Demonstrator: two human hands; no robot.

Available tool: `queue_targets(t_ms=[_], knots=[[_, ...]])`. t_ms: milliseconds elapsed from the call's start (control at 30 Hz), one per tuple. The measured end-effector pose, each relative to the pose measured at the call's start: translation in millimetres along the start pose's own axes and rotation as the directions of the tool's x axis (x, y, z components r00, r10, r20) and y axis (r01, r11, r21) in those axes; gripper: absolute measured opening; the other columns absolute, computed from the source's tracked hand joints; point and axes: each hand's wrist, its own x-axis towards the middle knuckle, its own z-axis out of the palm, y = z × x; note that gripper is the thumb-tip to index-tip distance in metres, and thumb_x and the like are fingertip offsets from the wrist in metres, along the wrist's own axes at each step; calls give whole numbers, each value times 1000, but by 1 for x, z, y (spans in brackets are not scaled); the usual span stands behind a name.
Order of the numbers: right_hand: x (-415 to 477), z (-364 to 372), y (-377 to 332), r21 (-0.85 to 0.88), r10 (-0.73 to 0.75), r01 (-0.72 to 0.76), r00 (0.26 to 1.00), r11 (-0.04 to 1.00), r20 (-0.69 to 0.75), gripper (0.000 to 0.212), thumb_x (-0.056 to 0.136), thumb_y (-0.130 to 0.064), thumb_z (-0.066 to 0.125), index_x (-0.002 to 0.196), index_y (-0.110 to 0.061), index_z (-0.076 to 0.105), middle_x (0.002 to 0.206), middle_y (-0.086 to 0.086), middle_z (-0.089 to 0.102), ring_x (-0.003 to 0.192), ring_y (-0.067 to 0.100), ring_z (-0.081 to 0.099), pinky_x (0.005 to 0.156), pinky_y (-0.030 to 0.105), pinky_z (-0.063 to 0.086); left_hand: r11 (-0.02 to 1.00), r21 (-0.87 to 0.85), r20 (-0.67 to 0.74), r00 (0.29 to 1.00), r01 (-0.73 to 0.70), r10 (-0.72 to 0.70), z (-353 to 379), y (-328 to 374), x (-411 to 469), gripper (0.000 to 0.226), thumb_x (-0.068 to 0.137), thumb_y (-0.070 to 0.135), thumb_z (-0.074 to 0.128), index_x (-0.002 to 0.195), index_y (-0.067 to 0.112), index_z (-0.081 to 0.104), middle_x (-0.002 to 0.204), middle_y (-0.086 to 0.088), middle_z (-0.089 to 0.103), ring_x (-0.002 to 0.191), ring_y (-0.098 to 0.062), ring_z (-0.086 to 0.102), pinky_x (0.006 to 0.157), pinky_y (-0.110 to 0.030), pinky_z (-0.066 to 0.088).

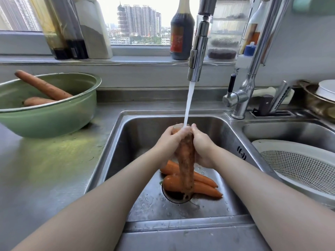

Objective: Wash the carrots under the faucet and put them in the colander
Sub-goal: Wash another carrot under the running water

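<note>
Carrot (185, 160), muddy, held upright over the sink (116, 142) — left hand (168, 140) and right hand (201, 147) both wrapped round its upper half, side by side, with water (188, 104) from the faucet (196, 57) striking its top end. Other carrots (204, 185) lie on the sink floor by the drain (174, 196); two more carrots (43, 87) wait in the green bowl (54, 116) on the desk (45, 169); colander (299, 163) sits in the right basin (290, 129). Handling note — likely best to turn the carrot while rubbing downward so the stream reaches every side and the dirty tip, gripping firmly as wet skin slips
</note>
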Motion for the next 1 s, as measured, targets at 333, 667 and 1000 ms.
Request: queue_targets(t_ms=[333, 667, 1000], knots=[[0, -1, 1, -127, -23, 17, 999, 992, -47, 70, 102, -72, 31, 133, -21, 68, 116, 12, 77, 110, 32, 73, 105, 52, 55, 977, -164, 80, 989, 137, -125, -15, 0, 4, 40, 113, 36, 38, 132, 19, 68, 126, -16, 71, 112, -30, 69, 100, -53, 56], [-12, 7, -1, -78, -9, 18, 992, 997, 125, 74, 97, -76, 43, 126, -15, 71, 118, 16, 77, 114, 33, 72, 108, 52, 52, 966, -207, -130, 974, 154, -183, -9, 9, 6, 29, 103, 41, 61, 109, 16, 75, 107, -13, 78, 106, -32, 73, 88, -46, 62], [-7, 10, -6, -54, -4, 3, 1000, 999, -3, 75, 105, -67, 32, 117, -4, 71, 103, 26, 76, 96, 41, 74, 96, 53, 59, 998, 22, 85, 995, 59, -60, -19, 12, 2, 30, 99, 31, 69, 127, 19, 68, 117, -16, 74, 99, -29, 75, 79, -43, 64]])
